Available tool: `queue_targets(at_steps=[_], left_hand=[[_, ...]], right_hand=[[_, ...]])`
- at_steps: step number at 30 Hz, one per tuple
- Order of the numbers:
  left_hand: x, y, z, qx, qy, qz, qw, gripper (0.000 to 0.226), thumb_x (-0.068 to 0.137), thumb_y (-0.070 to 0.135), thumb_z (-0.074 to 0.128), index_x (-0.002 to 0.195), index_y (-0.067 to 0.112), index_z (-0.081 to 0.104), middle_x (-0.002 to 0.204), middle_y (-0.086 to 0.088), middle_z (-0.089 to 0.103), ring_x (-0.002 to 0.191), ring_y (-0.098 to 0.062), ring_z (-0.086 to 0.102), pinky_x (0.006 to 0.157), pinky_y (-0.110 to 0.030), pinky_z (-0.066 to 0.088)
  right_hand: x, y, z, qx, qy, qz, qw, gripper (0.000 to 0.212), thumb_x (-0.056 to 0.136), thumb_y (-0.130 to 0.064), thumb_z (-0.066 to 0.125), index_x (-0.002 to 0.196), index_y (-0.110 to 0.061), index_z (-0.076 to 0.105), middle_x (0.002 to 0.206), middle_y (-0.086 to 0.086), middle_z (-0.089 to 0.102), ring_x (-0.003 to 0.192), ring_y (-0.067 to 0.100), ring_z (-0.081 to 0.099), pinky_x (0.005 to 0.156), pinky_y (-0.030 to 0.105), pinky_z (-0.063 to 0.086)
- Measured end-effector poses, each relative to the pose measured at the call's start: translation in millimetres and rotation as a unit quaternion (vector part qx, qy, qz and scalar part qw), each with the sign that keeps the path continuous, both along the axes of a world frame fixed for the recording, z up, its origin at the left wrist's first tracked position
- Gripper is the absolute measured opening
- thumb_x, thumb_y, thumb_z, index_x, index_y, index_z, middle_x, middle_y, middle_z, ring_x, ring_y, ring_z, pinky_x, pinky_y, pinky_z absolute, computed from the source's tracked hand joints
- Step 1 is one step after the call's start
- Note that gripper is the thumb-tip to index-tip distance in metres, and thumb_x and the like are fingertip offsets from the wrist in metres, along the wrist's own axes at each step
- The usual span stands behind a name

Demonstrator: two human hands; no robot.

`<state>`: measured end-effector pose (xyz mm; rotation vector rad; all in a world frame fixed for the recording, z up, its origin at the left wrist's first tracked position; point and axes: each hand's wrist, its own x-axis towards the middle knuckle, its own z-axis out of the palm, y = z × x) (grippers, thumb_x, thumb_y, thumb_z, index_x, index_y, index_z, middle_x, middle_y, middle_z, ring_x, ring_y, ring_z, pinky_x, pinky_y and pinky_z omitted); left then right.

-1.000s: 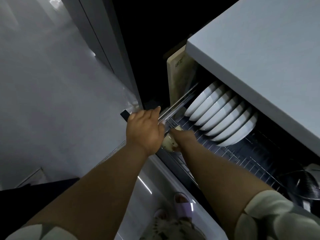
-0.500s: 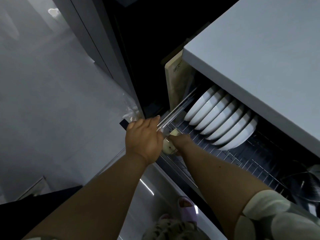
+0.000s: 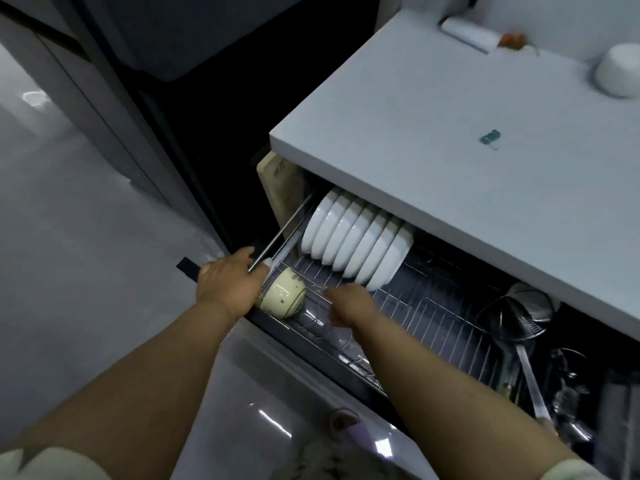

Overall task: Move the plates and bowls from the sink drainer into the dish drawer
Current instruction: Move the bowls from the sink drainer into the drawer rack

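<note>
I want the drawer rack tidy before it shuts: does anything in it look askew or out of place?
The cream bowl lies tipped on its side at the rack's front left corner, beside the left hand, while the white plates stand upright in a neat row behind it. Nothing looks spilled or broken.

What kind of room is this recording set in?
Most likely a home kitchen. A pull-out wire dish drawer under a white countertop holds a row of white plates on edge, a cream bowl lies in the rack, and a metal strainer ladle sits at the right end.
</note>
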<state>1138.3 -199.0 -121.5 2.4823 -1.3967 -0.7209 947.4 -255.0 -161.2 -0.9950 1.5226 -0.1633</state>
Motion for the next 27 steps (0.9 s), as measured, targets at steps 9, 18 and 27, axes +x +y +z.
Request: queue_targets(at_steps=[9, 18, 27], left_hand=[[-103, 24, 39, -0.061, 0.238, 0.053, 0.968, 0.042, 0.096, 0.032, 0.051, 0.134, 0.014, 0.048, 0.115, -0.003, 0.061, 0.103, -0.021, 0.055, 0.091, -0.028, 0.039], [-207, 16, 76, -0.04, 0.273, -0.093, 0.957, 0.034, 0.092, 0.017, 0.054, 0.125, 0.014, 0.051, 0.112, -0.011, 0.064, 0.09, -0.026, 0.063, 0.084, -0.032, 0.049], [-337, 2, 114, -0.035, 0.299, -0.241, 0.923, 0.025, 0.095, 0.018, 0.052, 0.119, 0.015, 0.051, 0.084, -0.007, 0.069, 0.082, -0.022, 0.066, 0.082, -0.039, 0.054]], right_hand=[[-94, 56, 55, -0.022, -0.089, -0.149, 0.985, 0.013, 0.094, -0.015, 0.056, 0.084, -0.01, 0.05, 0.059, 0.008, 0.043, 0.047, 0.019, 0.043, 0.049, 0.024, 0.039], [-206, 79, 110, -0.082, -0.099, -0.281, 0.951, 0.023, 0.095, -0.015, 0.054, 0.074, -0.01, 0.05, 0.052, 0.005, 0.043, 0.047, 0.019, 0.042, 0.045, 0.023, 0.038], [-326, 120, 147, -0.133, -0.107, -0.408, 0.897, 0.014, 0.096, -0.016, 0.052, 0.083, -0.01, 0.05, 0.058, 0.005, 0.044, 0.048, 0.015, 0.041, 0.043, 0.022, 0.036]])
